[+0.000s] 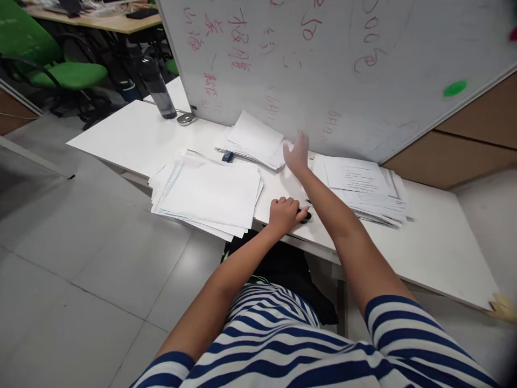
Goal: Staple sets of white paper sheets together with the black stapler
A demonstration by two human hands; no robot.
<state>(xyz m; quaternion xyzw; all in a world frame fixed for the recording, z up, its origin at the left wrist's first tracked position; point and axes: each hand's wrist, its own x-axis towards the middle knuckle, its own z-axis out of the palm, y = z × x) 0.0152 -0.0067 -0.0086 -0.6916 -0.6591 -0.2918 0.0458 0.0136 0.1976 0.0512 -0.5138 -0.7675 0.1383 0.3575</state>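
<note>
My left hand (285, 215) is at the desk's front edge, its fingers curled. Under its thumb a small black object (306, 217) sticks out, most of it covered, so its kind is unclear. Further back my right hand (297, 153), a little blurred by motion, is held with thumb and fingers apart and nothing visible in it. Beside it on the left lies a stack of white paper (256, 137); whether the hand touches it I cannot tell. A larger paper stack (210, 188) overhangs the front edge left of my left hand. Printed sheets (357, 180) are piled to the right.
A whiteboard (323, 70) with red writing and a green magnet (455, 88) stands behind the white desk (440, 242). Between the left stacks is a small dark item (228, 157). A mouse (186, 118) and a bottle (159, 89) stand farther left, before a green chair (68, 74).
</note>
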